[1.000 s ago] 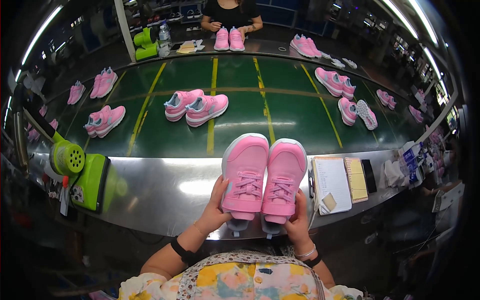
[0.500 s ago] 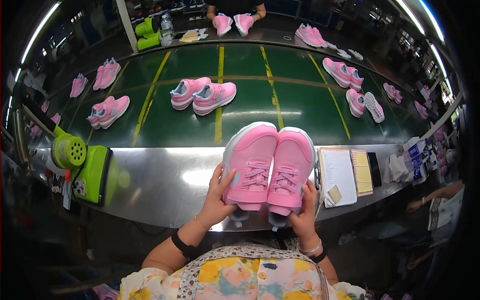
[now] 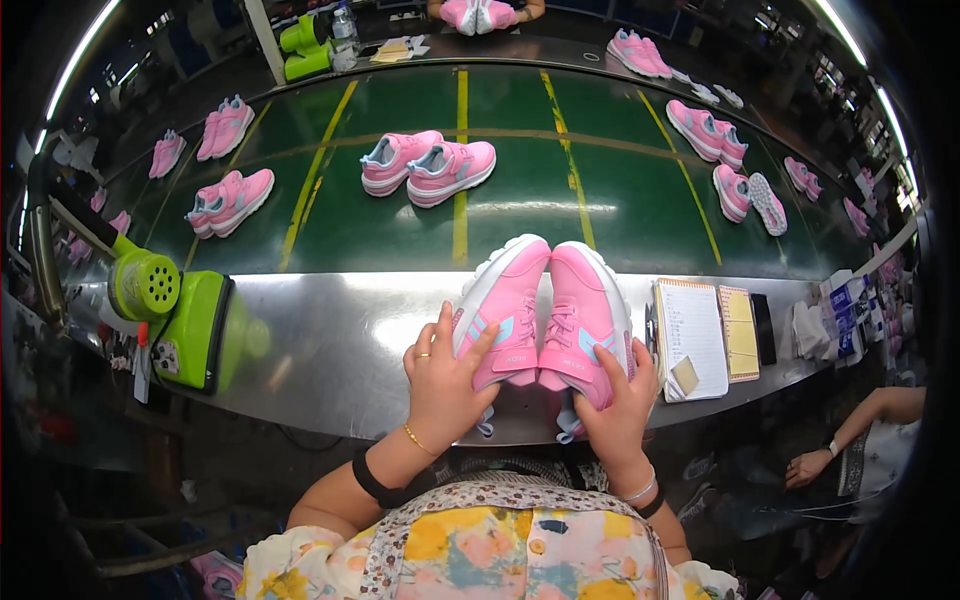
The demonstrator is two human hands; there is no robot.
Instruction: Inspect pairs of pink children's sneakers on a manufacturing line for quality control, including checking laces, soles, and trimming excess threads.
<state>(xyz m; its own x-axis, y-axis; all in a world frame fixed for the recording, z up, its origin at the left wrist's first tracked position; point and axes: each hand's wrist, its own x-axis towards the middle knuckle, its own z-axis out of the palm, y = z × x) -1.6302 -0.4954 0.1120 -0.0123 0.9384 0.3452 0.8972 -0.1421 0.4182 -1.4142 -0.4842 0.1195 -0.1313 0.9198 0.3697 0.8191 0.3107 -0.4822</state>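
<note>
I hold a pair of pink sneakers with white soles and light blue side marks above the steel ledge point(image 3: 330, 330). My left hand point(image 3: 440, 385) is closed around the heel half of the left sneaker point(image 3: 505, 310), fingers along its outer side. Around the right sneaker point(image 3: 585, 320) my right hand point(image 3: 622, 405) is closed the same way, thumb on the strap. Both toes point away from me and lean together. The outer sides of the shoes are turned upward. My palms hide part of the heels.
A green conveyor belt point(image 3: 340, 225) with yellow lines carries several pink sneaker pairs, one pair point(image 3: 430, 170) straight ahead. A lime green machine point(image 3: 190, 330) stands left. Notebooks point(image 3: 692, 340) and a dark phone-like slab point(image 3: 763, 330) lie right. Co-workers' hands point(image 3: 530, 12) show across the belt and at right.
Both sneakers have been rolled so their outer sides face up more, toes still together. My fingers have shifted along the sides. The whole view has tilted slightly; the far co-worker's sneakers sit higher.
</note>
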